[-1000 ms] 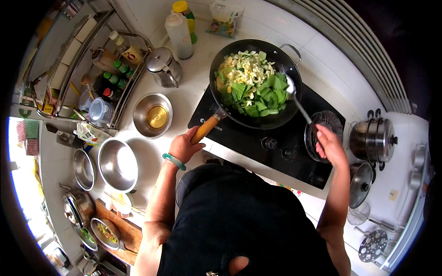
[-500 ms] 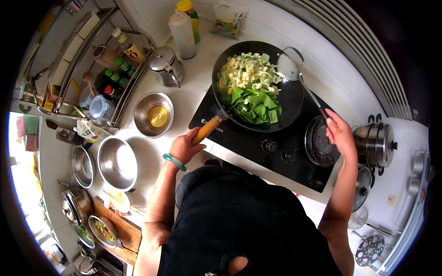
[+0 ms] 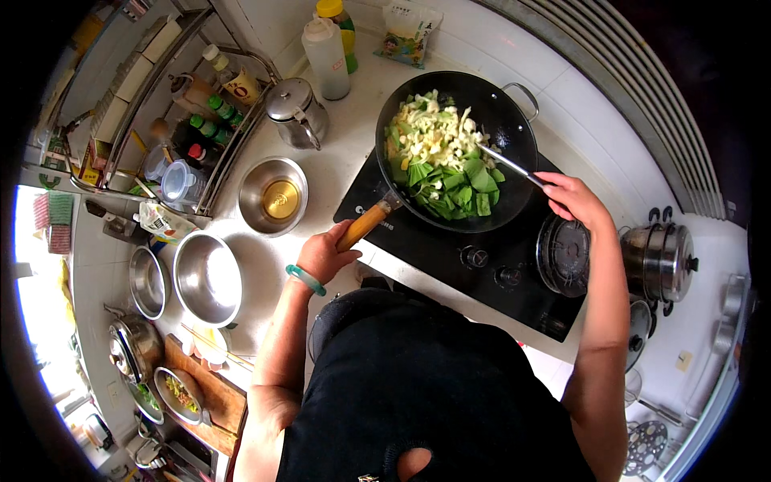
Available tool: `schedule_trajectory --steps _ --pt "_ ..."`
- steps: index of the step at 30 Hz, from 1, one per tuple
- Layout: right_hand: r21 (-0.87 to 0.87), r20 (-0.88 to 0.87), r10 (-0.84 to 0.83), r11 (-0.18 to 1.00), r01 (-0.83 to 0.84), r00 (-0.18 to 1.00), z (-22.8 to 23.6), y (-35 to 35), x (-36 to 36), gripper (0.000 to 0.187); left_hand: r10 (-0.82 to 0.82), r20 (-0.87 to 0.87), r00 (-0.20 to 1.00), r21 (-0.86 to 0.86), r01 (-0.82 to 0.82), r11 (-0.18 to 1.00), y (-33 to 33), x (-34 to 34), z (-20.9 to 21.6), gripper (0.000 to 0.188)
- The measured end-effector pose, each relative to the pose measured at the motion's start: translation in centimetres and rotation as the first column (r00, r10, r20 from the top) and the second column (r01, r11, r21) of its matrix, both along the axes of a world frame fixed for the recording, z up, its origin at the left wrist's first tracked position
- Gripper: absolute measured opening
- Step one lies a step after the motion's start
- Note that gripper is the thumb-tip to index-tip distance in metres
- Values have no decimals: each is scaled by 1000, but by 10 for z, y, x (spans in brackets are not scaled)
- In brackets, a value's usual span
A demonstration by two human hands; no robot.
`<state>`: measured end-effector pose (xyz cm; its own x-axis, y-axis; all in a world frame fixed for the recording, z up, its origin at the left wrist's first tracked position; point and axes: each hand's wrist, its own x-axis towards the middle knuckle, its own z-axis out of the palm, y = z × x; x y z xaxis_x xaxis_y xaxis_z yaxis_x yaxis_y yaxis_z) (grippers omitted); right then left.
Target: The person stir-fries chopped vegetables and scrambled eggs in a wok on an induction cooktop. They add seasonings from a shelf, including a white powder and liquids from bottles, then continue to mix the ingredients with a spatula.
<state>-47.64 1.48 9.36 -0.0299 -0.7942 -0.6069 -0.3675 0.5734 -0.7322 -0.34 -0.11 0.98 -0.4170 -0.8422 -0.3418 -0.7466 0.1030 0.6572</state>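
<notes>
A black wok (image 3: 514,120) holds pale chopped stalks (image 3: 430,128) and green leafy vegetables (image 3: 458,189). It sits on the black glass cooktop (image 3: 434,249). My left hand (image 3: 321,253), with a green bangle at the wrist, is closed round the wok's wooden handle (image 3: 363,225). My right hand (image 3: 572,199) grips the handle of a metal wok spatula (image 3: 511,164), which slants down to the left into the wok. Its head is hidden among the vegetables.
Left of the wok stand a steel pot with a lid (image 3: 297,112), a bowl of yellow liquid (image 3: 273,197) and an empty steel basin (image 3: 207,277). Squeeze bottle (image 3: 327,60) and bag (image 3: 408,34) stand behind. A dark round lid (image 3: 562,253) lies right; a stacked pot (image 3: 658,261) is beyond.
My right hand has moved up and left, carrying the spatula from the wok's far right rim into the vegetables. My left hand keeps its hold on the handle.
</notes>
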Motion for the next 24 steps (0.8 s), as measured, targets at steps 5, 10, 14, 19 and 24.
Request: schedule_trajectory --steps 5,10,14,19,24 --pt "-162 -266 112 974 -159 957 47 35 -5 41 -2 -18 1000 -46 2 999 2 1 -6 63" --pt "-184 -441 68 969 -165 895 72 25 -8 40 -6 -20 1000 -48 5 999 2 2 -5 63" --pt "-158 -369 -31 987 -30 929 46 -17 14 37 -8 -19 1000 -8 7 1000 -1 1 0 66" --pt "-165 -179 126 974 -156 976 26 -38 58 40 -7 -26 1000 -28 7 1000 1 2 -5 65" --pt "-216 -413 335 868 -448 847 55 -14 63 48 -18 -43 999 -29 17 999 -1 2 -5 64"
